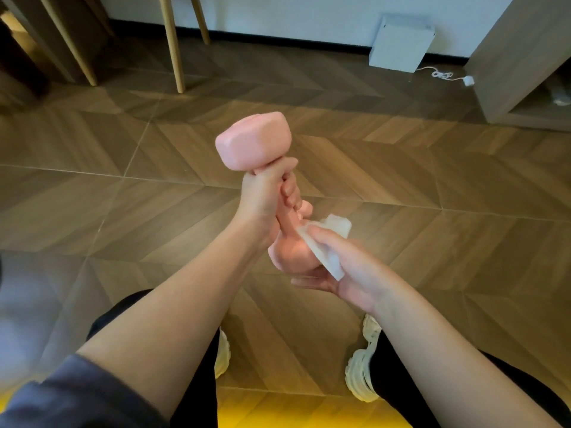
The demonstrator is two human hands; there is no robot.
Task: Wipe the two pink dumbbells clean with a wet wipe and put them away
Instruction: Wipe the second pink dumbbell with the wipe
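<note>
Wood floor [123, 186], left hand [262, 193] gripping dumbbell [253, 140], wipe [332, 262]

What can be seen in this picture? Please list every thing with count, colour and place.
dumbbell: one, pink, held upright over the floor
wipe: one, white, on the dumbbell's lower end
floor: one, brown wood, underneath
box: one, white, by the far wall
cord: one, white, beside the box
wooden legs: several, pale, top left
cabinet: one, grey-brown, far right
shoes: two, cream, on the floor
left hand: one, bare, grips the dumbbell's handle
right hand: one, bare, holds the wipe
</note>
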